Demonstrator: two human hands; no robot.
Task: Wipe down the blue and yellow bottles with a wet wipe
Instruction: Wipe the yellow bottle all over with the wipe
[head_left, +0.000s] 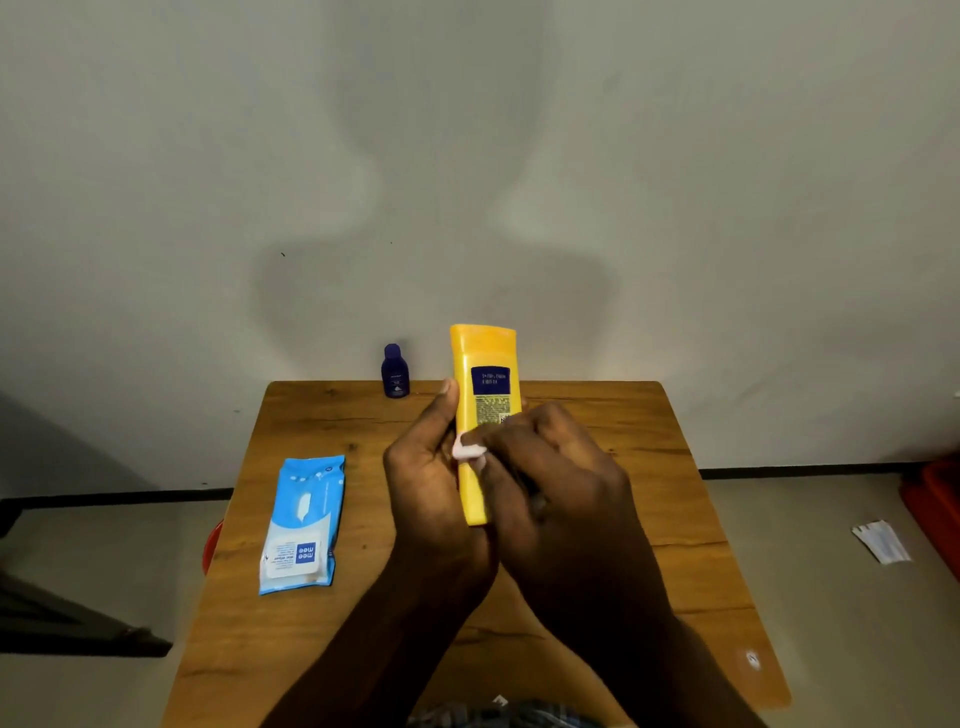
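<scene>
The yellow bottle (484, 364) is held up above the wooden table (649, 467), its blue back label facing me. My left hand (431, 483) grips its lower half from the left side. My right hand (550, 478) presses a crumpled white wet wipe (467, 451) against the bottle's lower front. Only a small part of the wipe shows between my fingers. The small dark blue bottle (395, 372) stands upright at the table's far edge, left of the yellow one and apart from both hands.
A light blue wet wipe pack (304, 522) lies flat on the table's left side. The wall stands directly behind the table. A white paper scrap (881, 542) and a red object (935, 504) lie on the floor at right.
</scene>
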